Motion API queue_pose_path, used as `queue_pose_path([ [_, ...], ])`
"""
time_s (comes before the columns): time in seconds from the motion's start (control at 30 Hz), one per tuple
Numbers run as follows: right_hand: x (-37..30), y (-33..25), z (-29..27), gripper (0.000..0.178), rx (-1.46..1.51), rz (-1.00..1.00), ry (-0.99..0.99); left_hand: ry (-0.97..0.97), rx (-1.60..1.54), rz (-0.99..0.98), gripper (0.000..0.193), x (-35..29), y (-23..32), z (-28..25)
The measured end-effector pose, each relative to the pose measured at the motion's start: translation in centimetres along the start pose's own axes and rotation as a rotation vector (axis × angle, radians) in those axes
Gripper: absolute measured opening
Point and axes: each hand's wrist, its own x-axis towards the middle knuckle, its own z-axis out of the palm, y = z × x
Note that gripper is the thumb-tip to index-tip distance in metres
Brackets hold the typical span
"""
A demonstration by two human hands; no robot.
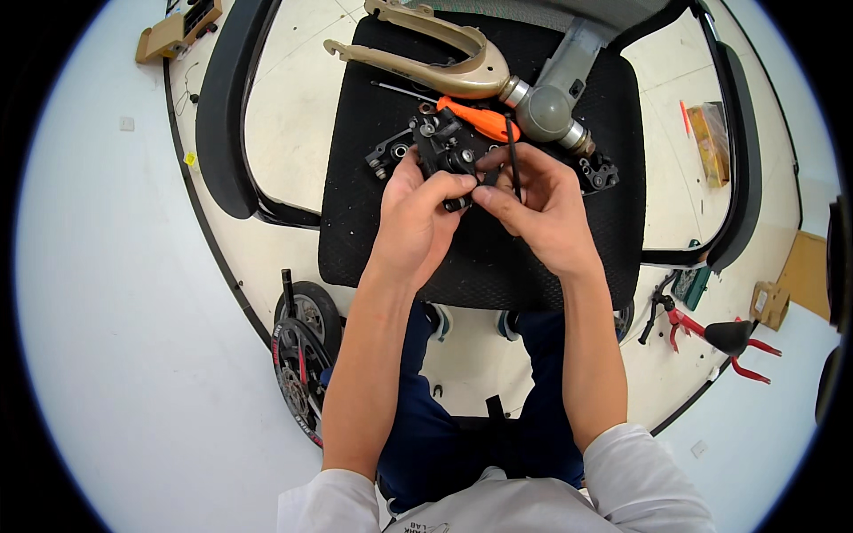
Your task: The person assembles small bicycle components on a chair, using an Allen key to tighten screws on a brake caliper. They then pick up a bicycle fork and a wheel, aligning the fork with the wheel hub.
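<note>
My left hand [414,211] is closed around a black brake caliper [437,147] with bolts and round fittings, held above the chair seat. Close beside it, my right hand [544,201] grips a thin black hex key [513,160] that stands up between the fingers. The right thumb and fingertips meet the caliper's near right side, and the exact contact there is hidden by the fingers. Just beyond the hands lies a screwdriver with an orange handle [480,119]. Another black caliper part [600,173] rests on the seat to the right of my right hand.
The black chair seat [355,240] also carries a beige fork [462,75] joined to a grey tube. Armrests [233,107] flank it. On the floor are small wheels [306,324] at left, a red frame part [689,322] at right, and a cardboard box [769,305].
</note>
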Motion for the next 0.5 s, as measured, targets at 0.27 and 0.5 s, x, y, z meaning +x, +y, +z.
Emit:
queue_pose_path([
  [0.27,-0.1,0.1,-0.2,0.019,-0.171,-0.017,0.07,-0.036,-0.151,-0.033,0.032,0.2,0.1,-1.1],
  [0.5,0.1,0.1,-3.6,0.019,-0.784,-0.174,0.127,0.037,-0.048,-0.039,0.034,0.5,0.3,-1.3],
])
